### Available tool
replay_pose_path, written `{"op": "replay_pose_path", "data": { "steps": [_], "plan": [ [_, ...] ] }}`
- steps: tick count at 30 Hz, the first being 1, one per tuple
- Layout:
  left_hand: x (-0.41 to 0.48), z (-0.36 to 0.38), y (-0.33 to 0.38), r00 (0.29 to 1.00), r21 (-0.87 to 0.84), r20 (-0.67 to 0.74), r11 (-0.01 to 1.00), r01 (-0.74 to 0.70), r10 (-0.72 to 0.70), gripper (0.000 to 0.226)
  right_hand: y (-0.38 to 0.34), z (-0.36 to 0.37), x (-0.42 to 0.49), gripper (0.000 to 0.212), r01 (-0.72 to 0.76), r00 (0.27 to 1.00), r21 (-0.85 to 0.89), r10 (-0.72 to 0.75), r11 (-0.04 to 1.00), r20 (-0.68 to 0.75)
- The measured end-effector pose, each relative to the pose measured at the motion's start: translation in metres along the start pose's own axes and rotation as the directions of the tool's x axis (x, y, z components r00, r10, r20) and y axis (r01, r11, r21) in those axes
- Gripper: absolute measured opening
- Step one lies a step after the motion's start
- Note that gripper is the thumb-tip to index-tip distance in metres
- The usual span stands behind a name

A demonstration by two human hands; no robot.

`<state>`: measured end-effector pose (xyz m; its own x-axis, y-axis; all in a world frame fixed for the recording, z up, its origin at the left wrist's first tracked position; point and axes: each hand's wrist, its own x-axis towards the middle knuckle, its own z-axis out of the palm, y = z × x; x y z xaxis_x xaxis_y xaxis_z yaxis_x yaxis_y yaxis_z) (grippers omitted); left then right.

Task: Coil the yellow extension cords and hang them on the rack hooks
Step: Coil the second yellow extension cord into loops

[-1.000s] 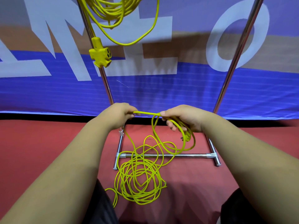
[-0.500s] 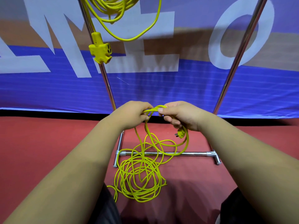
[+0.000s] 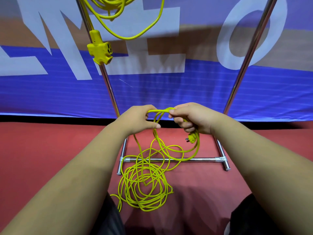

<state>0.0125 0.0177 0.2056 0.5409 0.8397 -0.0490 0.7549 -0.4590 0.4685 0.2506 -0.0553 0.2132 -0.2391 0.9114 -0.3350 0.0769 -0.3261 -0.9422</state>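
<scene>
Two hands meet just above the floor, both closed on the same yellow cord. The right hand grips the gathered loops in its fist, thumb and forefinger pinching the top of the newest turn; it seems to serve as the fixed anchor on which the coil builds. The plug hangs just below that fist, prongs pointing left, likely kept at the start of the coil so it ends up free. The left hand pinches the cord a short way along, fingers curled under, and brings the strand up close to the right, probably to lay it in as the next loop. Only a couple of loops hang from the right hand, drooping down past the rack's bottom bar.

Most of the cord is not yet coiled: it lies in a loose pile on the red floor, between the person's knees and just in front of the bar, fed upward to the left hand. Judging by this, the coiling is at an early stage.

Above, a second cord already hangs at the rack's left upright, its hook out of view, with a three-way socket dangling beside the pole. The right upright is bare where visible. A blue banner stands behind.
</scene>
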Motion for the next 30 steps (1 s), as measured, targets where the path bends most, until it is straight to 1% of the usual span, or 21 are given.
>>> {"op": "replay_pose_path", "data": {
  "steps": [1, 2, 5, 6, 7, 8, 11, 13, 16, 20, 22, 26, 30],
  "plan": [
    [0.003, 0.004, 0.0, 0.999, 0.03, -0.033, 0.999, 0.01, -0.009, 0.052, -0.001, -0.001, 0.0, 0.019, -0.007, 1.0, 0.016, 0.007, 1.0, -0.001],
    [0.006, 0.007, 0.0, 0.998, 0.07, -0.062, 0.998, 0.012, -0.008, 0.048, -0.002, -0.001, -0.001, 0.019, -0.014, 1.0, 0.032, 0.014, 0.999, -0.006],
    [0.01, 0.013, 0.004, 0.991, 0.148, -0.131, 0.989, 0.0, 0.02, 0.02, -0.003, -0.001, -0.001, 0.024, -0.027, 0.999, 0.076, 0.029, 0.997, -0.024],
    [0.011, 0.013, 0.006, 0.989, 0.174, -0.144, 0.985, -0.001, 0.027, 0.016, -0.004, -0.002, 0.0, 0.027, -0.026, 0.999, 0.083, 0.029, 0.996, -0.04],
    [0.011, 0.013, 0.008, 0.988, 0.208, -0.152, 0.978, 0.001, 0.032, 0.018, -0.004, -0.002, 0.0, 0.029, -0.019, 0.998, 0.08, 0.024, 0.997, -0.059],
    [0.012, 0.013, 0.01, 0.987, 0.243, -0.155, 0.97, 0.002, 0.037, 0.024, -0.005, -0.002, -0.001, 0.031, -0.005, 0.997, 0.069, 0.01, 0.998, -0.078],
    [0.015, 0.011, 0.011, 0.988, 0.305, -0.148, 0.952, 0.0, 0.047, 0.055, -0.004, -0.006, -0.001, 0.033, 0.061, 0.993, 0.004, -0.06, 0.998, -0.099],
    [0.017, 0.01, 0.01, 0.99, 0.334, -0.125, 0.943, -0.017, 0.062, 0.06, -0.002, -0.009, -0.003, 0.033, 0.081, 0.993, -0.031, -0.084, 0.996, -0.085],
    [0.017, 0.009, 0.007, 0.989, 0.393, -0.1, 0.917, -0.061, 0.108, 0.059, 0.0, -0.01, -0.006, 0.033, 0.054, 0.998, -0.062, -0.056, 0.997, -0.024],
    [0.016, 0.012, 0.007, 0.985, 0.428, -0.118, 0.901, -0.062, 0.124, 0.045, -0.002, -0.006, -0.013, 0.035, -0.088, 0.99, -0.032, 0.091, 0.996, 0.105],
    [0.016, 0.015, 0.007, 0.984, 0.434, -0.123, 0.899, -0.064, 0.13, 0.038, -0.004, -0.003, -0.015, 0.036, -0.096, 0.986, -0.052, 0.102, 0.994, 0.132],
    [0.015, 0.015, 0.008, 0.984, 0.401, -0.127, 0.914, -0.066, 0.127, 0.034, -0.009, 0.0, -0.018, 0.03, -0.075, 0.989, -0.105, 0.088, 0.992, 0.122],
    [0.013, 0.015, 0.013, 0.979, 0.436, -0.134, 0.896, -0.08, 0.153, 0.032, -0.011, 0.001, -0.023, 0.026, -0.111, 0.977, -0.084, 0.124, 0.99, 0.174]
  ]
}}
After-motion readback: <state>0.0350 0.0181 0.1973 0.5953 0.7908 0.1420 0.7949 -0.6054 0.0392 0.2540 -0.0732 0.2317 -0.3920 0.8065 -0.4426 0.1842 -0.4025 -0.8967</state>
